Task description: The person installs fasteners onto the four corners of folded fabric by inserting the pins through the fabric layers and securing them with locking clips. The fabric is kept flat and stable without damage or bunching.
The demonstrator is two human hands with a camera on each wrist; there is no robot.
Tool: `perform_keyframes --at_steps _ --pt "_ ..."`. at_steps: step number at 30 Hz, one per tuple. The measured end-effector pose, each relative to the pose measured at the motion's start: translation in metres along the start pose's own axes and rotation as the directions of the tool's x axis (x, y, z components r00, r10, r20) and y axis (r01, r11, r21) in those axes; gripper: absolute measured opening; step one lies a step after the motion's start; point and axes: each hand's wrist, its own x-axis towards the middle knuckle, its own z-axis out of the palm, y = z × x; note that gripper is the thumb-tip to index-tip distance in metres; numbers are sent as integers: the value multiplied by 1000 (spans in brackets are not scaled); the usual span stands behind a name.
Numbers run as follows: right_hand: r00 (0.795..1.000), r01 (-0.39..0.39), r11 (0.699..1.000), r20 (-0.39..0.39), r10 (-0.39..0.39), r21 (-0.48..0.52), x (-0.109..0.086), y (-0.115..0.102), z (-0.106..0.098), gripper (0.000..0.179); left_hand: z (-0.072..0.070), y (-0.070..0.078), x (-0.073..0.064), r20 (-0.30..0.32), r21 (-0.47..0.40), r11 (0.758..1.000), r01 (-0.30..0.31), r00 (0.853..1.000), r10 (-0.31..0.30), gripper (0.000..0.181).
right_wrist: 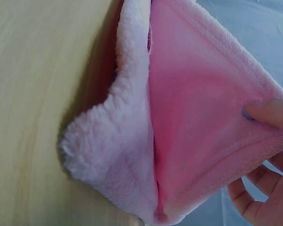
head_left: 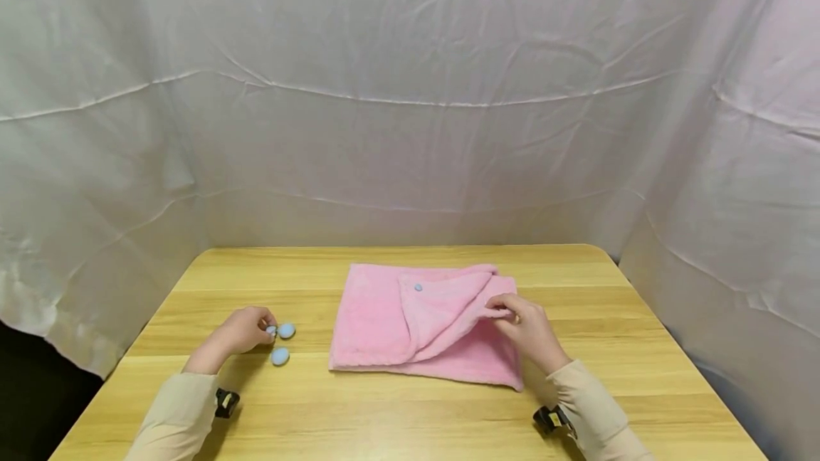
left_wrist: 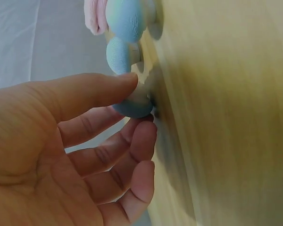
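My left hand [head_left: 246,331] is at the table's left side, pinching a small blue-capped mushroom-shaped clip [left_wrist: 133,107] between thumb and fingers. Close to it, two more blue-capped clips stand on the table, one [head_left: 286,331] just right of the fingers and one [head_left: 280,356] nearer the front. A fluffy pink blanket [head_left: 371,319] lies folded at the centre. My right hand [head_left: 528,326] pinches its lifted right corner, thumb on top, and the layers gape below. In the right wrist view a small blue piece [right_wrist: 247,113] shows at the thumb tip; its kind is mostly hidden.
Another small blue piece [head_left: 418,287] sits on the blanket's upper fold. The wooden table [head_left: 410,418] ends at a pale hanging cloth [head_left: 410,162], which surrounds its back and sides. Each wrist carries a black camera [head_left: 226,403].
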Motion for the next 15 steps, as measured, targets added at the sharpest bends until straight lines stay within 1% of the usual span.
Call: perform_keyframes --at_steps 4,6,8,11,15 --pt "1000 -6 1000 7 6 3 0 0 0 27 1 -2 -1 -22 -23 1000 21 1000 -21 11" --pt "1000 -11 1000 10 11 2 0 1 0 27 0 0 -3 -42 -49 998 31 999 -33 14" --pt "1000 -13 1000 11 13 0 0 1 0 27 -1 4 -4 -68 -71 997 26 997 -31 18" --pt "1000 -21 1000 8 21 -2 0 1 0 28 -3 14 -5 -111 -87 996 9 994 -19 23" --pt "1000 -20 1000 2 20 -7 0 0 1 31 -3 34 -3 -163 -86 996 -22 987 8 24"
